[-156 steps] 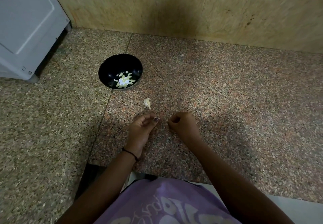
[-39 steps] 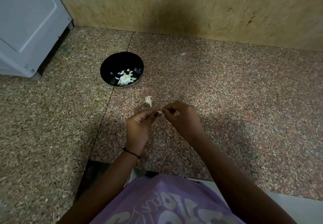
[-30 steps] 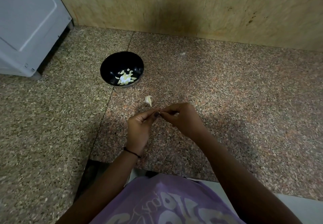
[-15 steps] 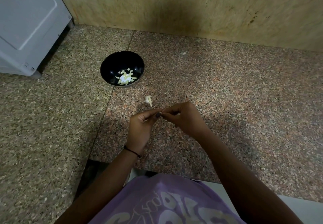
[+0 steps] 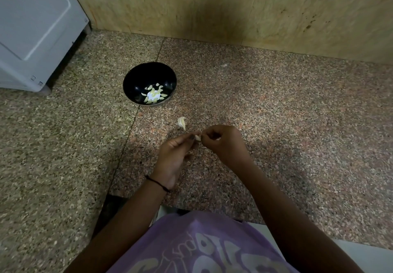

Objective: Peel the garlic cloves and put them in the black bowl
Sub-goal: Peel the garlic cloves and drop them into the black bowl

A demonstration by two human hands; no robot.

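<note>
Garlic clove (image 5: pixel 197 137) seems pinched between left hand (image 5: pixel 174 155) and right hand (image 5: pixel 223 145), fingers (image 5: pixel 184 140) curled.

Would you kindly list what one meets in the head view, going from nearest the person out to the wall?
purple shirt → black wristband → garlic clove pinched between left hand and right hand → loose garlic piece on the floor → black bowl → wall

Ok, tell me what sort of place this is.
Probably a home kitchen: a speckled granite surface against a stone-clad wall, a white appliance at the left, and a black bowl of peeled garlic cloves.
</note>
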